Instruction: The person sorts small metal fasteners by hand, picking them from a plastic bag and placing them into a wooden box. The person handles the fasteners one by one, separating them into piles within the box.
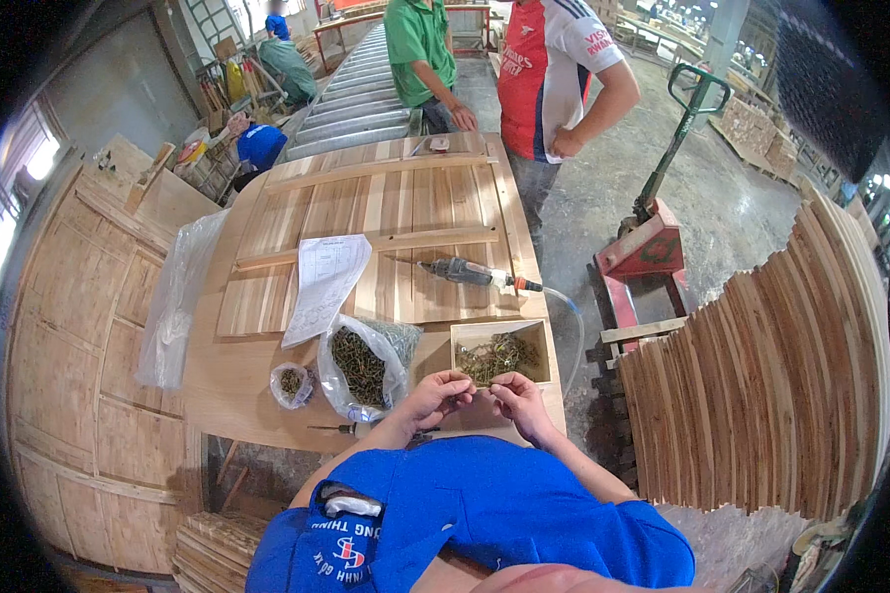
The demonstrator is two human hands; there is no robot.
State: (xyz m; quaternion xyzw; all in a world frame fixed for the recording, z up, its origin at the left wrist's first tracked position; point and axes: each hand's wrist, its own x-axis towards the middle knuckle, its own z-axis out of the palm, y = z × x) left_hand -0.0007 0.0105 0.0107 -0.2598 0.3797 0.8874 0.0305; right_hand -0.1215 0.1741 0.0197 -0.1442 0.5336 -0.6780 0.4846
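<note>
Battens (445, 238) already lay across the panel (366, 203); by the counter's (237, 395) near edge, left hand (439, 398) and right hand (521, 403) pinched something tiny (481, 388), nearly closed; boxed screws (504, 360) remained.

A broad, smooth, light-brown wooden tabletop (229, 385) carries a large, flat panel of striped wooden boards (351, 203) across its far part. Nearer, a big, open, clear plastic bag (397, 376) sits between a small, round, clear plastic bag (278, 381) and an open, rectangular, pale wooden box (499, 327). A dark, thin-tipped tool (346, 429) lies near the close edge, partly hidden.
</note>
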